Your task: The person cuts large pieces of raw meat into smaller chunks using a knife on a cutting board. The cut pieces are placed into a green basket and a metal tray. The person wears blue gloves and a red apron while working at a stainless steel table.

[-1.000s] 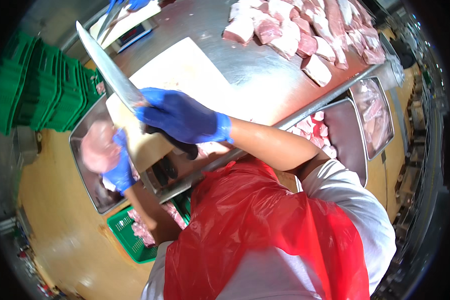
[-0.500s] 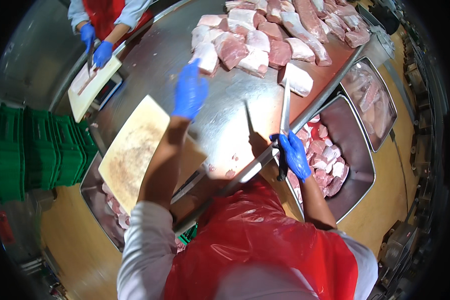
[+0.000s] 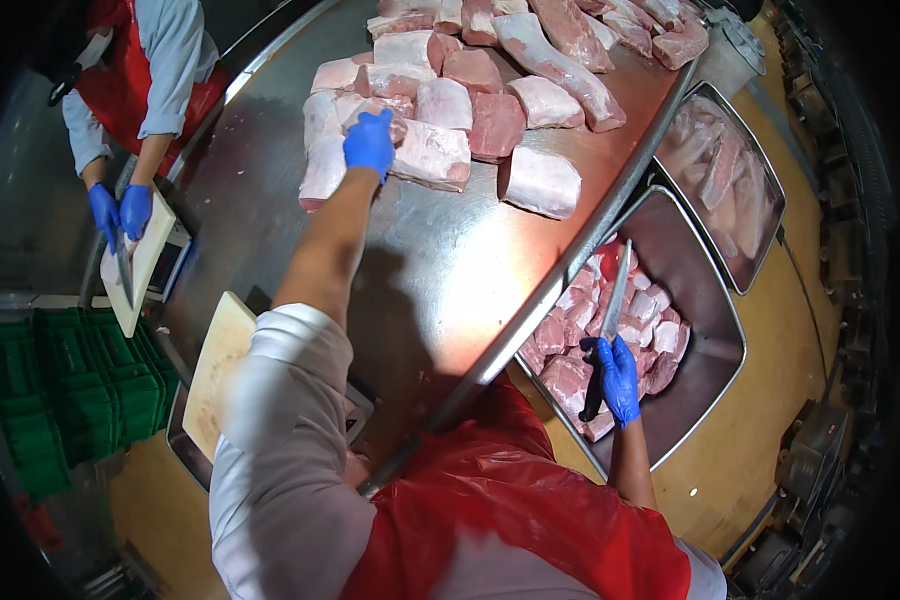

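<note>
Stretched out over the steel table, my left hand [image 3: 370, 145] in a blue glove is closed on a piece of meat [image 3: 398, 128], its fingertips partly hidden. Around it lie several pale, fat-covered pork slabs [image 3: 432, 156]. In my right hand [image 3: 620, 382], also gloved in blue, is a knife [image 3: 616, 297] with a black handle, its blade pointing away from me. The knife is above a steel bin [image 3: 705, 290] in which cut meat chunks [image 3: 570, 382] are piled.
A cutting board [image 3: 220, 365] is at my left, partly behind my sleeve. Farther left a co-worker's gloved hands [image 3: 122, 212] work with a knife on another board [image 3: 150, 250]. Green crates [image 3: 90, 385] stand below. A second bin [image 3: 770, 235] with long pale pieces adjoins mine.
My left hand has moved forward from above the bare table onto the meat. My right hand with the knife has swung down and right, over the bin. The cutting board appears farther left.
</note>
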The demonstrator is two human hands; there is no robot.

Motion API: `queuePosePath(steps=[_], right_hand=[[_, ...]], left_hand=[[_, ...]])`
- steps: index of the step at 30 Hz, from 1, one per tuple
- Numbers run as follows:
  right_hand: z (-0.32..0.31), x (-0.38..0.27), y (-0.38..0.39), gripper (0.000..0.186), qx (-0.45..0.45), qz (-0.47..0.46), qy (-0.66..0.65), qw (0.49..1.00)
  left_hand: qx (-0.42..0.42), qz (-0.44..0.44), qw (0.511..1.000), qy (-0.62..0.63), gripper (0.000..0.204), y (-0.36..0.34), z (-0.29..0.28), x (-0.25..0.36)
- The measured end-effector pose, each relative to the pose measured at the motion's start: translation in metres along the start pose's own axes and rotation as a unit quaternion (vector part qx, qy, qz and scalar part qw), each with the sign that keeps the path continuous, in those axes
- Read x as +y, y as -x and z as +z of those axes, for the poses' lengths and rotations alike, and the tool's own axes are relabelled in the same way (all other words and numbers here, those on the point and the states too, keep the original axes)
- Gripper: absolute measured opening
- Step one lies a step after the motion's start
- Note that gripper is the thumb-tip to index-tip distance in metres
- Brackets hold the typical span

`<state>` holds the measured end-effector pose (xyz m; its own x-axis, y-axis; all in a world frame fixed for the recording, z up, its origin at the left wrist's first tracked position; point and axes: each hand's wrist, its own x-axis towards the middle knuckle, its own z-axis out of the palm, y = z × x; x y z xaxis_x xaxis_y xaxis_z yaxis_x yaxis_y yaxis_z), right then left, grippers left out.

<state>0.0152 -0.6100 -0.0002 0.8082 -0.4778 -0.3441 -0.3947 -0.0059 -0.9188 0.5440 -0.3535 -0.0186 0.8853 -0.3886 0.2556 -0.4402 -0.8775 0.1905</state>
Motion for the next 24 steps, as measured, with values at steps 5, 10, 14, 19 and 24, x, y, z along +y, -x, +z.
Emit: queuePosePath(steps=[5, 10, 14, 19, 24], right_hand=[[0.018, -0.042, -0.019, 0.026, -0.035, -0.045, 0.04, 0.998], [0.038, -0.03, -0.032, 0.028, -0.112, -0.067, 0.051, 0.99], [0.074, -0.038, -0.025, 0.027, -0.176, -0.089, 0.058, 0.979], [0.151, -0.062, -0.006, 0.029, -0.297, -0.129, 0.072, 0.943], [0.229, -0.075, 0.034, 0.027, -0.378, -0.16, 0.057, 0.91]], left_hand=[[-0.119, -0.073, 0.978, 0.157, 0.053, 0.016, -0.119, -0.036], [-0.257, -0.064, 0.874, 0.408, 0.056, 0.116, -0.271, -0.079], [-0.26, -0.037, 0.943, 0.204, 0.056, 0.207, -0.383, -0.08], [-0.124, 0.022, 0.99, -0.067, 0.036, 0.378, -0.401, -0.063], [0.1, -0.035, 0.994, -0.01, 0.024, 0.544, -0.31, -0.06]])
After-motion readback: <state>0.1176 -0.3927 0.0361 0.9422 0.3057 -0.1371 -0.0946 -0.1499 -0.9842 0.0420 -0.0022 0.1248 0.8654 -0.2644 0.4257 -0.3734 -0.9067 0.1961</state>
